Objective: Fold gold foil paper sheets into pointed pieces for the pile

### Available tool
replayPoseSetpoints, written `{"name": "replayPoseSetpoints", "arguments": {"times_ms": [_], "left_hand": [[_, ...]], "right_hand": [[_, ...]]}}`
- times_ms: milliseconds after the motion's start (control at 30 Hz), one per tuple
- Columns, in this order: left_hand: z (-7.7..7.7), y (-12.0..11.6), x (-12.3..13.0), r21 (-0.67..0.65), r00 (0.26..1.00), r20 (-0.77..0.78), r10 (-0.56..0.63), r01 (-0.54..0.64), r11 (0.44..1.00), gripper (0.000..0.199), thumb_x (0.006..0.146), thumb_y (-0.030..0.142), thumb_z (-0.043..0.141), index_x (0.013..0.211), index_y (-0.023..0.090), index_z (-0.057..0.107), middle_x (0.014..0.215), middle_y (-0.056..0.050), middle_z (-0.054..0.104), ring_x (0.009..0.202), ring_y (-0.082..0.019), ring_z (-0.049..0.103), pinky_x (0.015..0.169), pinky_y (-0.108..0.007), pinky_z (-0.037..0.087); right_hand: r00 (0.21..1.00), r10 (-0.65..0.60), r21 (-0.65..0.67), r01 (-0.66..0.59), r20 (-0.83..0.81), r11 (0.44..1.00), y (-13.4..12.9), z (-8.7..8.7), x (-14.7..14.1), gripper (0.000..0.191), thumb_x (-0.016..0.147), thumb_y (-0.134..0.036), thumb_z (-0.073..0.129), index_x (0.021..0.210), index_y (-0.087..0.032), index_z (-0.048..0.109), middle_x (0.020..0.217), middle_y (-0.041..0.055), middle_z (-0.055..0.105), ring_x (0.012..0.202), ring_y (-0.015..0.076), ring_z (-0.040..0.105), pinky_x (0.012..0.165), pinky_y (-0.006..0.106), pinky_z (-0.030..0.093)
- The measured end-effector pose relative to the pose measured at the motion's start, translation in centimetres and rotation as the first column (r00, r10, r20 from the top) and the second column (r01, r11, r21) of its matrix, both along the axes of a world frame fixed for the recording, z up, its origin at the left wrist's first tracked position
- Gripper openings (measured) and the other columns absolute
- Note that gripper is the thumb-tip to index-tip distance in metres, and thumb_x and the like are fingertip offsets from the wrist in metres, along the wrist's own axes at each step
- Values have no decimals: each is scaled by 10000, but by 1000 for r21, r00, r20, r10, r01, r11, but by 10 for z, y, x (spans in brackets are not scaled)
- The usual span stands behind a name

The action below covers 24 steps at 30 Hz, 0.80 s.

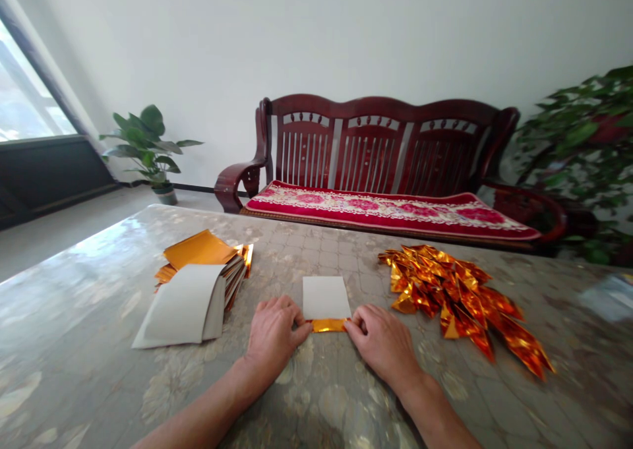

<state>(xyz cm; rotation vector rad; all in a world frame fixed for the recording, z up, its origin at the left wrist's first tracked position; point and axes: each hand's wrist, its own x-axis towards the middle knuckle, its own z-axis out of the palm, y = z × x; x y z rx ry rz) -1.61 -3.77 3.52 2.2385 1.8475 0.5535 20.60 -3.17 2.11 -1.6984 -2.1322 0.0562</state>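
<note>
A white-backed sheet of gold foil paper point(326, 298) lies flat on the table, its near edge folded over into a narrow gold strip point(329, 326). My left hand point(273, 333) pinches the left end of that strip, and my right hand point(380, 341) pinches its right end. To the left stands a stack of gold and white paper sheets point(200, 284), its top sheets fanned. A heap of folded, pointed gold foil pieces point(457, 300) lies to the right of my right hand.
The patterned, glossy tabletop point(316, 254) spans the view. Beyond its far edge stand a dark red wooden bench point(376, 146) with a red cushion and potted plants point(146, 146). A shiny transparent packet point(608, 297) lies at the table's right edge.
</note>
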Motion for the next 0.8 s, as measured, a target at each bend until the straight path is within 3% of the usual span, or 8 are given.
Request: {"name": "replayPoseSetpoints", "arguments": {"times_ms": [800], "left_hand": [[-5,4,-3,25,999,-33,-36,37,999,275,825,491,693,721,238,665,807,13,627,839,-185,571,755,-325,289]], "right_hand": [[994,2,53,-8,105,999,-1,0,-2,185,891,-254,565,711,-218,543,745,1,637,702,170,550,632,288,277]]}}
